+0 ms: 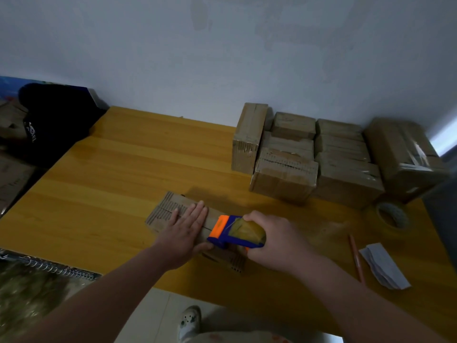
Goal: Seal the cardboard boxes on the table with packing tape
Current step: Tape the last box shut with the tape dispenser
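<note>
A small cardboard box (pixel 166 211) lies flat near the front edge of a yellow wooden desk (pixel 111 174), its corrugated end turned toward the far left. The left hand (pixel 186 231) presses down on the box's top, fingers straight and slightly spread, its grip apart and holding nothing. The right hand (pixel 273 241) has its grip clamped round a blue-and-orange tape dispenser (pixel 230 231), whose orange front end sits on the box top just beside the left hand; a brownish roll shows inside the dispenser, partly covered by the fingers.

Behind and to the right, a stack of boxes (pixel 284 169) stands against the pale wall (pixel 222 58), the rightmost one showing glossy clear tape across its face. A loose tape roll (pixel 392 215) rests on the desk near the foot of that stack. Nearer the front right lie a pencil (pixel 356 258) and, just beside it, a folded paper (pixel 383 266).

A spiral-bound notebook (pixel 49 268) overlaps the desk's front left edge. A dark cap (pixel 54 120) sits beyond the far left corner. Below the desk edge, a pale shoe (pixel 190 320) shows on the tiled floor.
</note>
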